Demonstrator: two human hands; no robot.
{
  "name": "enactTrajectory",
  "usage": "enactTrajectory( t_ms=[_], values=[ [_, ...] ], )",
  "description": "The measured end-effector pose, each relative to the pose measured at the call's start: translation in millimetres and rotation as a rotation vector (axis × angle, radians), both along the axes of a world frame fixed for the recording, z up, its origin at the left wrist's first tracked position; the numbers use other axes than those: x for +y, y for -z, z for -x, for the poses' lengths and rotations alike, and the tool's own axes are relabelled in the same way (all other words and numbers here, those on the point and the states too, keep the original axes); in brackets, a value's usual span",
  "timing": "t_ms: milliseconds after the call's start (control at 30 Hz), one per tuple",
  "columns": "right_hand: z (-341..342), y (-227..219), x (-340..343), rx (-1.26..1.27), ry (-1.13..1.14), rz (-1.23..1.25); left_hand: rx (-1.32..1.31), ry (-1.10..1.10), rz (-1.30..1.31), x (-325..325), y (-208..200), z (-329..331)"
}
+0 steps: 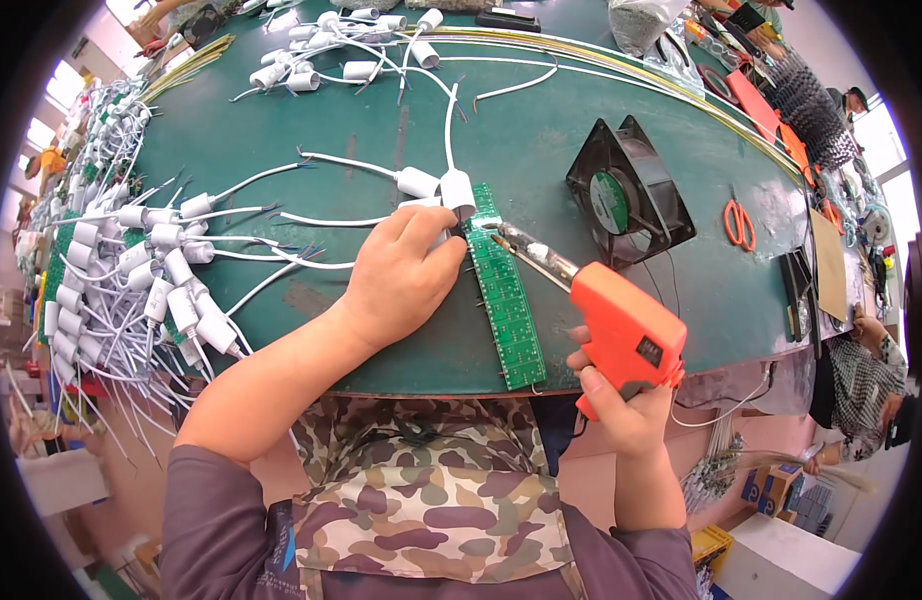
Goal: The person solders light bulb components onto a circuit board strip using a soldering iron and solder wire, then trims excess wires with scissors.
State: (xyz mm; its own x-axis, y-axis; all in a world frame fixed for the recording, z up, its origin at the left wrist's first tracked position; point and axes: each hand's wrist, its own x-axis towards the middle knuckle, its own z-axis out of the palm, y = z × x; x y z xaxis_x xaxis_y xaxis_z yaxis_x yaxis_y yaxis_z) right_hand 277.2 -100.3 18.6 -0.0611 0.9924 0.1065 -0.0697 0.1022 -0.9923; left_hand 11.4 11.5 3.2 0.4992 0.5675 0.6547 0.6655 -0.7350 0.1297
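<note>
My left hand (pixel 406 270) presses down on a white cylindrical wired part beside the long green circuit board strip (pixel 506 300) on the green table (pixel 541 130). Another white cylinder (pixel 458 190) stands at the strip's far end, just beyond my fingers. My right hand (pixel 621 400) grips an orange soldering gun (pixel 621 320); its metal tip (pixel 501 240) touches the upper part of the strip, close to my left fingertips.
Several white wired cylinders (pixel 171 290) are heaped at the left and more lie at the far side (pixel 331 50). A black square fan (pixel 629 195) sits right of the strip, orange scissors (pixel 739 222) beyond it. Another person (pixel 871 370) is at the right edge.
</note>
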Motion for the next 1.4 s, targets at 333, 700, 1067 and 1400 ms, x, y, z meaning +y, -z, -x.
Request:
enactTrajectory(
  t_ms=[333,700,1067,1400],
  values=[
    [-9.4,15.2,-2.7,-0.255,-0.120,-0.198,0.036,-0.028,-0.013,-1.6,0.6,-0.4],
    [0.3,11.4,-3.4,-0.260,-0.001,-0.134,0.046,-0.026,0.012,-1.4,-0.2,-0.7],
    [-4.0,11.6,-4.8,-0.321,-0.055,-0.149,0.045,-0.017,0.016,-1.0,-0.1,-0.7],
    [-13.5,5.2,-7.3,-0.331,-0.042,-0.259,0.043,-0.019,0.021,-2.4,-1.1,-0.2]
  ],
)
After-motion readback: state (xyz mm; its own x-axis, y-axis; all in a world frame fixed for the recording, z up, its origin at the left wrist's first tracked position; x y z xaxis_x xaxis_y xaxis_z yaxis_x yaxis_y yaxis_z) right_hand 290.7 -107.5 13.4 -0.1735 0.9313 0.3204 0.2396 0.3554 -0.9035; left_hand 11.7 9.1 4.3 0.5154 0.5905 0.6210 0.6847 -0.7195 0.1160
